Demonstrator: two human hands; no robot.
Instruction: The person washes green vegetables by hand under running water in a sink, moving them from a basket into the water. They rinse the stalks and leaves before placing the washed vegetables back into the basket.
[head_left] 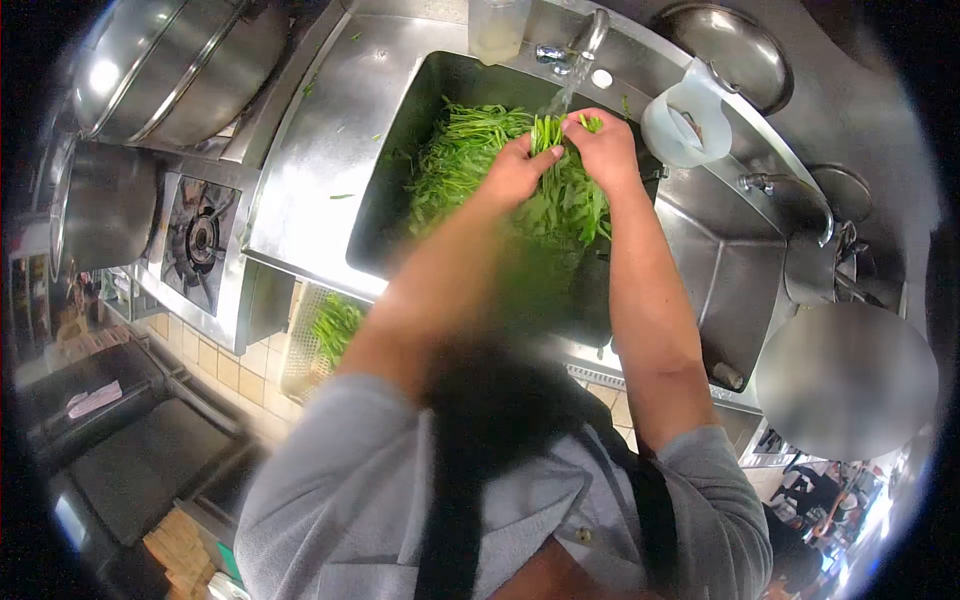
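Observation:
Both hands grip a bunch of leafy green vegetables (547, 132) by its stems, under running water (566, 92) from the faucet (597, 35). My left hand (515, 173) is closed on the near side of the stems, its thumb pointing right. On the other side, my right hand (606, 152) is closed round the stem ends, close to the stream. The leaves of the bunch hang down into the sink (385, 225). More greens (447, 165) lie heaped in the same sink, left of my hands. My forearms hide part of the sink's near side.
A second metal sink basin (735, 290) is on the right, with a white plastic pitcher (690, 120) by its back edge. A clear container (497, 30) stands behind the sink. At the left are a gas burner (203, 235) and, below the counter, a basket (300, 345) holding greens.

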